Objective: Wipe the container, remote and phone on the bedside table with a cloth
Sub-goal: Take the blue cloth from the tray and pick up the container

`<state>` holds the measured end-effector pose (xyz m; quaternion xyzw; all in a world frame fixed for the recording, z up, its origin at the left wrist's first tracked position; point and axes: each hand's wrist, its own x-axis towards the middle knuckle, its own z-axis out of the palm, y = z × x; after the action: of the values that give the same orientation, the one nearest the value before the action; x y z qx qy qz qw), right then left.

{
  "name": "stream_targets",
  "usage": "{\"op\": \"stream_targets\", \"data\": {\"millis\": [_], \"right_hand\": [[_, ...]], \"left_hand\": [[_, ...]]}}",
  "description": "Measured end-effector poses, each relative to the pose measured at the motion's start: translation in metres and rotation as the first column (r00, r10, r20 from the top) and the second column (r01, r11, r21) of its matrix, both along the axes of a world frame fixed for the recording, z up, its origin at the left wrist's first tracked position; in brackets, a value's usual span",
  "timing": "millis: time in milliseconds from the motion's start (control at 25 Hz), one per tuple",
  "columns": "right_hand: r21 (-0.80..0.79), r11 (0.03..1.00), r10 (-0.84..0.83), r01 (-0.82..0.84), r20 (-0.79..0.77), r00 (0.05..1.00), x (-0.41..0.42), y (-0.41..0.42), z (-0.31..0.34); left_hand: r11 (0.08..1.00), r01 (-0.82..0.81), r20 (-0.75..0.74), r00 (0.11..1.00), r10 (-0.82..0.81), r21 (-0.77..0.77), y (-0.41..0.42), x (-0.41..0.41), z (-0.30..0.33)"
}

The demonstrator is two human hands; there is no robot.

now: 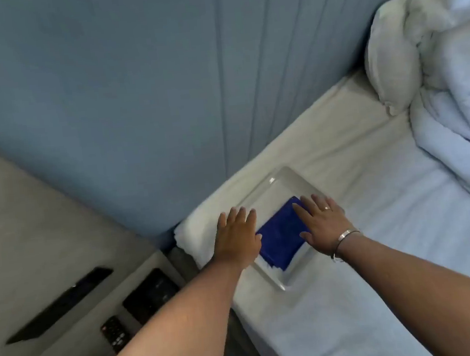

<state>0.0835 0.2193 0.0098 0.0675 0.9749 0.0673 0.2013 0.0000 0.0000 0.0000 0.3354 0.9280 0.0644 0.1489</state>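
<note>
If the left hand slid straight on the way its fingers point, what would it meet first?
Likely the far rim of the clear shallow plastic container that the left hand rests on; beyond that, white bed sheet, then the blue padded headboard. Depth is uncertain.

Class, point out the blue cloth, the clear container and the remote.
blue cloth (280, 238): head view, bare middle between the hands.
clear container (274, 180): head view, far rim on the bed.
remote (114, 331): head view, button face.

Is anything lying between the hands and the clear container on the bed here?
Only the blue cloth: it lies flat on the container, under the right hand. The left hand rests on the container's left edge with nothing visible between them.
</note>
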Motion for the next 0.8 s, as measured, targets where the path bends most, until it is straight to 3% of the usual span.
{"op": "stream_targets", "data": {"millis": [80, 280, 360, 480, 560, 600, 640, 680, 760, 800], "right_hand": [[-0.024, 0.998, 0.066, -0.064, 0.106, 0.992, -0.016, 0.022, -0.031], [-0.019, 0.974, 0.225, -0.225, 0.159, 0.961, -0.064, 0.037, -0.089], [0.019, 0.971, 0.227, -0.236, 0.214, 0.950, -0.086, 0.036, -0.097], [0.164, 0.956, 0.211, -0.244, 0.196, 0.958, -0.097, 0.040, -0.079], [0.041, 0.994, 0.089, -0.100, 0.220, 0.971, -0.087, 0.037, -0.057], [-0.157, 0.986, -0.014, 0.053, 0.239, 0.971, -0.081, 0.032, -0.043], [-0.373, 0.902, -0.121, 0.220, 0.270, 0.955, -0.075, 0.025, -0.029], [-0.564, 0.756, -0.203, 0.334, 0.282, 0.938, -0.070, 0.014, -0.015], [-0.826, 0.377, -0.319, 0.418, 0.308, 0.896, -0.060, -0.027, 0.012], [-0.896, 0.141, -0.358, 0.421, 0.351, 0.865, -0.056, -0.051, 0.020]], "left_hand": [[0.999, 0.003, 0.088, 0.996, 0.001, -0.039, 0.032, -0.006, -0.032], [0.988, -0.048, 0.172, 0.982, 0.074, -0.149, 0.075, -0.013, -0.088], [0.984, -0.124, 0.192, 0.970, 0.148, -0.128, 0.078, -0.020, -0.100], [0.993, -0.117, 0.352, 0.929, 0.113, -0.010, 0.065, -0.025, -0.088], [0.964, -0.229, 0.520, 0.845, 0.127, 0.136, 0.035, -0.028, -0.066], [0.916, -0.331, 0.614, 0.779, 0.129, 0.227, 0.015, -0.033, -0.052], [0.847, -0.433, 0.705, 0.702, 0.102, 0.309, -0.009, -0.039, -0.037], [0.759, -0.524, 0.766, 0.641, 0.053, 0.386, -0.036, -0.043, -0.023], [0.542, -0.685, 0.825, 0.565, -0.026, 0.486, -0.097, -0.047, 0.001], [0.417, -0.761, 0.849, 0.525, -0.053, 0.497, -0.126, -0.045, 0.009]]}}
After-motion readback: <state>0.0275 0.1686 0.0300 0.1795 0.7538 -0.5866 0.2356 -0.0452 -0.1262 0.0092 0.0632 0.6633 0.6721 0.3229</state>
